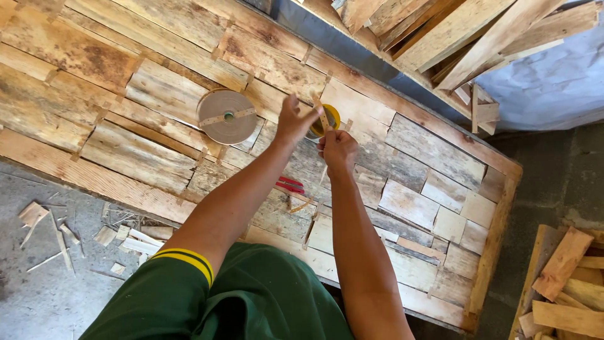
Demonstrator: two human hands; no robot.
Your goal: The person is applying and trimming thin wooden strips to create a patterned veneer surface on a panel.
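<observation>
Person stands over a big panel [157, 38] made of rough, mismatched wood planks, both bare arms reaching out across it. Left hand [294, 119] is raised w/ fingers spread fairly wide and loosely curled, thumb side toward the other hand; whether it actually grips anything can't be told, but it sits just beside the top end of a thin wooden strip [322, 113]. Right hand [338, 150] is closed in a fist-like pinch around the lower part of that strip, holding it nearly upright, tilted a bit. Strip stands between the two hands, its upper end poking above the fingers. Right behind the strip & hands sits a small yellow round container [329, 117] on the panel, partly hidden by them. To the left of the hands, well apart, a flat coil of pale banding [227, 116] lies on the planks. Nearer the person, between the forearms, a red-handled tool [290, 185] rests on the panel, mostly covered by the left arm. Wood scraps [56, 233] litter the grey floor at left; more offcuts are piled [566, 283] at right, and loose boards [453, 31] are stacked beyond the panel's far edge.
</observation>
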